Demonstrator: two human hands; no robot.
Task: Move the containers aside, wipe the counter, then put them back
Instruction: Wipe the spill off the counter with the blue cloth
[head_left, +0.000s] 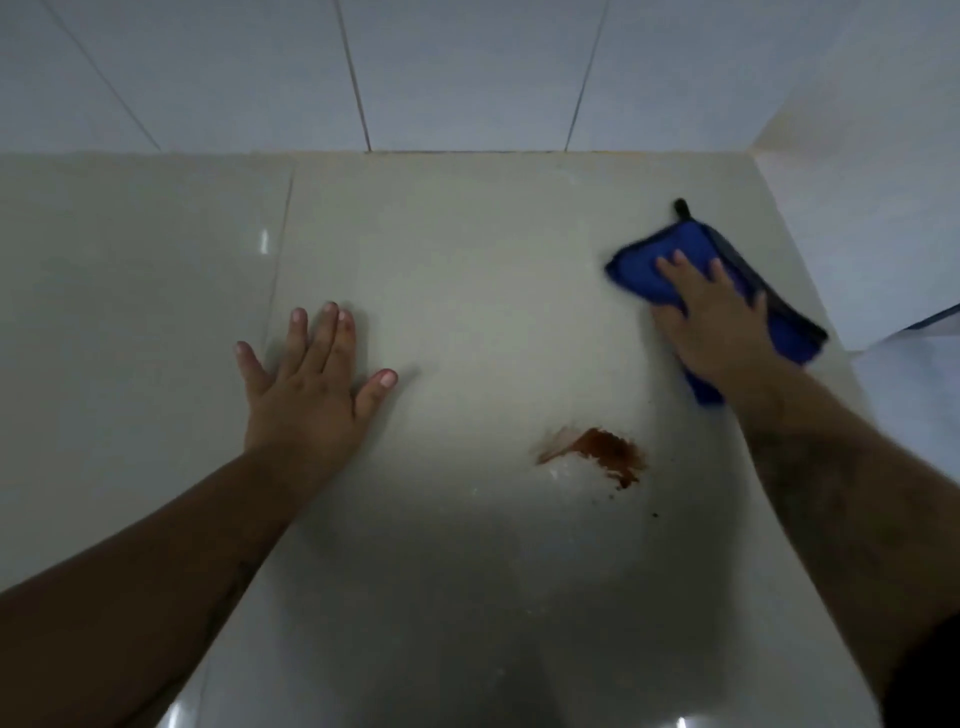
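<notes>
Head view, no containers visible, so we judge them moved: right hand (717, 317) presses straight fingers on blue cloth (670, 244) at counter (467, 249) right, left hand (306, 384) splayed flat, brown stain (597, 452) unwiped, return pending.

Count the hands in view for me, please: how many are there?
2. The left hand lies flat on the counter, left of the stain; the right hand presses on the cloth at the far right.
</notes>
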